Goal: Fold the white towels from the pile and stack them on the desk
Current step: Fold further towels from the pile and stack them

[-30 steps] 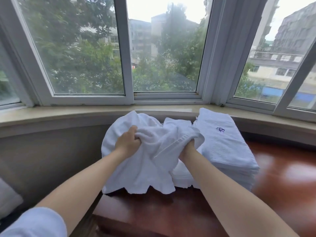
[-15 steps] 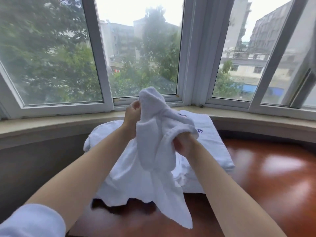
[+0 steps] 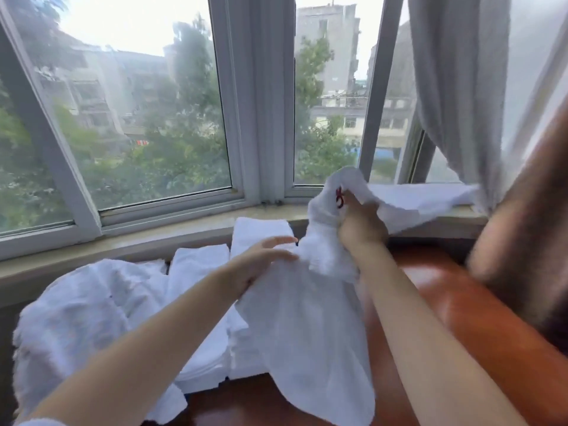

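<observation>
Right hand (image 3: 361,224) grip pinching towel (image 3: 310,318) top edge to hang it flat; left hand (image 3: 261,259) fingers loose, smoothing cloth.

The fingertips of the right hand (image 3: 362,224) are buried in the bunched towel (image 3: 310,309), so the grip itself cannot be made out. Part of the folded stack (image 3: 261,232) is covered by the left hand (image 3: 261,259) and the hanging cloth. The loose pile (image 3: 80,305) is smeared by blur. The bench (image 3: 479,327) is cut off by the bottom and right edges.
</observation>
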Demonstrator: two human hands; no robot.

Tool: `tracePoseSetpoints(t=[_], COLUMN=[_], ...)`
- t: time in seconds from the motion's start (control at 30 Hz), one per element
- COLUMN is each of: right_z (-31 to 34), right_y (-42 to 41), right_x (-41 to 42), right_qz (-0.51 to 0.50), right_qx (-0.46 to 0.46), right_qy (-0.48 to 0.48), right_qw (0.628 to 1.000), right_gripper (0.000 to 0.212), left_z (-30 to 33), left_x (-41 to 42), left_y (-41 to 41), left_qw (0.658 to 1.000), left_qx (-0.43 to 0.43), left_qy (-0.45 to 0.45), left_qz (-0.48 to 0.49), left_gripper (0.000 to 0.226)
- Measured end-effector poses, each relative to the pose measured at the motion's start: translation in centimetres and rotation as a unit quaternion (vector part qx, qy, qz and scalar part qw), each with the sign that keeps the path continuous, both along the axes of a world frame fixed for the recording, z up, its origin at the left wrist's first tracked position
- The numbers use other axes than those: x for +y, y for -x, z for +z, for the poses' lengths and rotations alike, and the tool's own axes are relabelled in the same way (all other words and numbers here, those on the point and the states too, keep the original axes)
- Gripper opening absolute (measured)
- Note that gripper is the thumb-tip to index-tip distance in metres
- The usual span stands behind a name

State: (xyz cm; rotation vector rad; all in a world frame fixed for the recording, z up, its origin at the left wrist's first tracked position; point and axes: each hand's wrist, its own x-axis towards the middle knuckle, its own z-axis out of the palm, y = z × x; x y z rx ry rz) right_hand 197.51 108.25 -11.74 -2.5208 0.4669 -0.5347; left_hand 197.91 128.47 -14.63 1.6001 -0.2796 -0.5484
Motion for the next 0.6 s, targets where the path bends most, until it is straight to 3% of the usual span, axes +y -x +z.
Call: tracePoseSetpoints(t=[0.13, 0.2, 0.33, 0.43, 0.6], right_z=[-3.9, -6.5, -11.7, -14.4, -18.0], right_y=[1.1, 2.2, 4.6, 6.1, 8.3], right_x=[-8.0, -10.1, -13.7, -15.7, -17.3], right_qz=[-0.003, 0.018, 0.051, 0.060, 0.090], right_qx=[0.222, 0.294, 0.334, 0.354, 0.375], right_qy=[0.088, 0.143, 0.101, 0.095, 0.078], right_qw=[0.971, 0.945, 0.936, 0.929, 0.919], right_gripper=[0.048, 0.049, 0.053, 0.052, 0.056], left_z=[-2.6, -5.7, -12.8, -15.5, -18.0], left_x=[-7.9, -11.8, -16.6, -17.7, -18.7], left_y=[0.4, 1.2, 2.6, 3.0, 3.6], left_qw=[0.997, 0.998, 0.963, 0.945, 0.890], left_qx=[0.077, 0.043, -0.058, -0.061, -0.131], left_qy=[0.032, -0.045, -0.263, -0.322, -0.430], left_qz=[0.004, 0.025, 0.005, -0.020, -0.081], left_gripper=[0.053, 0.066, 0.060, 0.051, 0.061])
